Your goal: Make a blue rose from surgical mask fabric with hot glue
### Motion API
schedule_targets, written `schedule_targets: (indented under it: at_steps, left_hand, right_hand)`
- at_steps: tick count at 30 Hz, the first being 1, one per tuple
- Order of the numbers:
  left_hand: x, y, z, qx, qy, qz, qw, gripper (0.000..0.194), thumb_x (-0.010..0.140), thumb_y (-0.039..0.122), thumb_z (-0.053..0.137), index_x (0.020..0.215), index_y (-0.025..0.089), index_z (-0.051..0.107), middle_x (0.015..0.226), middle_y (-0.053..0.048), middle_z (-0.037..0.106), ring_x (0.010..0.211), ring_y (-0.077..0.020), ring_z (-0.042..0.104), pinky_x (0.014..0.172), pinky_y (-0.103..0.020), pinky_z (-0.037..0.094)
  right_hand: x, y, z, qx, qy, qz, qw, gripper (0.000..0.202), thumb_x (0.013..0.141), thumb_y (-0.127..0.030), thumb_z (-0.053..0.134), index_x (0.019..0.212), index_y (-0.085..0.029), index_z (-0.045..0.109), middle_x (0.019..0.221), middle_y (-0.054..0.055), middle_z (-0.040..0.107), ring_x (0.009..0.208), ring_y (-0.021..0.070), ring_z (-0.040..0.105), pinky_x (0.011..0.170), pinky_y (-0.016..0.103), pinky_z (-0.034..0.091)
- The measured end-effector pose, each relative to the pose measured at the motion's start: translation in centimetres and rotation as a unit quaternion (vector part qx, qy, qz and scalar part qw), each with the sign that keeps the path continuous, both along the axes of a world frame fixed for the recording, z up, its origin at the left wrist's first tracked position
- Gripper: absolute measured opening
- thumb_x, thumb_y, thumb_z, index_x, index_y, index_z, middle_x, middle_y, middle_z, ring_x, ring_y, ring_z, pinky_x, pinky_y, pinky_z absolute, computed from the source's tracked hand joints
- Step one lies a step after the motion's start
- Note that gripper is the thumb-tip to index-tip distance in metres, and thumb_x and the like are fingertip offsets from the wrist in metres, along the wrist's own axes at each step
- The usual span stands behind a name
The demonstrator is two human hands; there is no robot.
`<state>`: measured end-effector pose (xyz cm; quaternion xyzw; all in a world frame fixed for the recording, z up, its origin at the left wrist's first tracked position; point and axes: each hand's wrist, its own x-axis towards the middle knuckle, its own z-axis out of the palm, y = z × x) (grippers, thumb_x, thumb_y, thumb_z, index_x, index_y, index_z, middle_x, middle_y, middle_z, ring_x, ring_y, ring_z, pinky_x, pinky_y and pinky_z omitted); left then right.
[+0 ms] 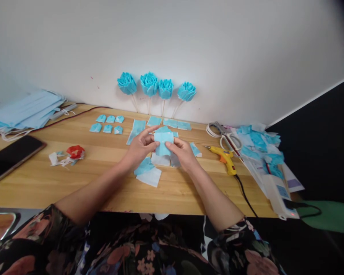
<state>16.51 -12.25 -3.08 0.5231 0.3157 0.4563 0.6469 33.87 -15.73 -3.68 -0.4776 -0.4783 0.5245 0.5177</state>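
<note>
Between both hands, a small light-blue square of mask fabric [164, 144] is held up above the wooden table. My left hand [143, 142] pinches its left edge with the thumb in front. My right hand [182, 149] grips the right side, thumb pressed on its face. Under and around the hands lie more blue and white cut pieces [149, 176], some partly hidden by the fingers. To the left sit several small folded blue petals [107, 129] in two rows. Blue fabric flowers [149, 84] on thin sticks lean against the wall behind.
A yellow glue gun [225, 157] and scissors [227, 137] lie on the right, beside crumpled blue scraps [263, 143] and a white power strip [279, 196]. On the left are stacked face masks [28, 109], a phone [13, 158] and a red crumpled piece [75, 152] with white scraps.
</note>
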Motion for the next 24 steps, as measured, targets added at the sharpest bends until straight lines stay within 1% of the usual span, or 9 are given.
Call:
schedule_targets:
  at_steps: [4,7,8,10,12,14,17,20,24]
  left_hand:
    - [-0.11,0.21,-0.17,0.01,0.021,0.029,0.999,0.052,0.08,0.023,0.069,0.13,0.016,0.058,0.072,0.003,0.06,0.064,-0.0104,0.055,0.063,-0.025,0.046]
    - [-0.36,0.31,-0.05,0.097,0.062,0.111,0.987,0.037,0.083,0.024,0.066,0.119,0.018,0.062,0.076,0.002,0.062,0.067,-0.0111,0.056,0.065,-0.026,0.046]
    - [-0.46,0.29,0.04,0.149,0.085,0.144,0.975,0.027,0.084,0.023,0.065,0.111,0.018,0.064,0.077,0.001,0.062,0.067,-0.0113,0.055,0.065,-0.027,0.045]
    - [-0.63,0.16,0.22,0.268,0.139,0.186,0.935,0.006,0.086,0.022,0.065,0.091,0.019,0.066,0.074,0.001,0.062,0.068,-0.012,0.055,0.066,-0.028,0.044]
    - [-0.7,0.01,0.31,0.368,0.191,0.189,0.89,0.009,0.087,0.021,0.065,0.078,0.019,0.065,0.071,0.0,0.063,0.069,-0.0132,0.056,0.068,-0.029,0.044]
    - [-0.69,-0.08,0.21,0.423,0.228,0.171,0.86,0.01,0.088,0.021,0.065,0.078,0.019,0.067,0.072,-0.001,0.066,0.072,-0.0148,0.059,0.07,-0.031,0.045]
    - [-0.61,0.02,-0.14,0.446,0.258,0.158,0.842,0.007,0.089,0.02,0.065,0.084,0.019,0.07,0.077,-0.002,0.069,0.074,-0.0161,0.062,0.07,-0.031,0.046]
    - [-0.61,0.21,-0.46,0.453,0.269,0.159,0.835,0.004,0.089,0.019,0.066,0.088,0.019,0.071,0.079,-0.002,0.07,0.074,-0.0164,0.063,0.07,-0.031,0.046]
    - [-0.67,0.35,-0.66,0.455,0.286,0.148,0.83,0.005,0.089,0.022,0.067,0.089,0.019,0.071,0.078,-0.003,0.069,0.075,-0.0173,0.063,0.071,-0.032,0.046]
  right_hand:
    - [-0.26,-0.07,0.24,0.014,-0.011,-0.02,1.0,0.031,0.071,-0.047,0.077,0.085,-0.019,0.073,0.078,0.0,0.068,0.071,0.0146,0.056,0.069,0.029,0.045]
    - [-0.36,-0.05,0.19,0.023,-0.016,-0.038,0.999,0.028,0.073,-0.045,0.076,0.084,-0.019,0.073,0.076,0.0,0.067,0.07,0.0142,0.055,0.069,0.028,0.044]
    - [-0.37,-0.05,0.15,0.025,-0.018,-0.044,0.999,0.026,0.074,-0.044,0.075,0.082,-0.019,0.072,0.075,-0.001,0.066,0.069,0.014,0.054,0.069,0.028,0.044]
    - [-0.37,-0.05,0.04,0.027,-0.024,-0.049,0.998,0.025,0.075,-0.044,0.074,0.079,-0.019,0.07,0.072,-0.001,0.064,0.069,0.0139,0.053,0.069,0.028,0.043]
    - [-0.36,-0.08,-0.08,0.029,-0.037,-0.046,0.998,0.024,0.077,-0.044,0.073,0.078,-0.019,0.07,0.071,-0.001,0.062,0.068,0.0141,0.053,0.069,0.028,0.043]
    - [-0.35,-0.13,-0.18,0.037,-0.055,-0.044,0.997,0.025,0.078,-0.044,0.071,0.077,-0.019,0.069,0.071,-0.001,0.061,0.068,0.0139,0.052,0.069,0.028,0.042]
    - [-0.36,-0.21,-0.25,0.052,-0.08,-0.046,0.994,0.025,0.078,-0.044,0.07,0.077,-0.019,0.069,0.071,-0.001,0.059,0.067,0.0132,0.049,0.066,0.027,0.041]
    - [-0.4,-0.27,-0.17,0.059,-0.099,-0.043,0.992,0.025,0.079,-0.044,0.068,0.078,-0.019,0.069,0.07,-0.001,0.056,0.066,0.0127,0.047,0.064,0.027,0.039]
    - [-0.49,-0.31,-0.07,0.07,-0.147,-0.049,0.985,0.025,0.079,-0.042,0.065,0.07,-0.019,0.063,0.066,-0.002,0.048,0.064,0.0117,0.042,0.059,0.026,0.036]
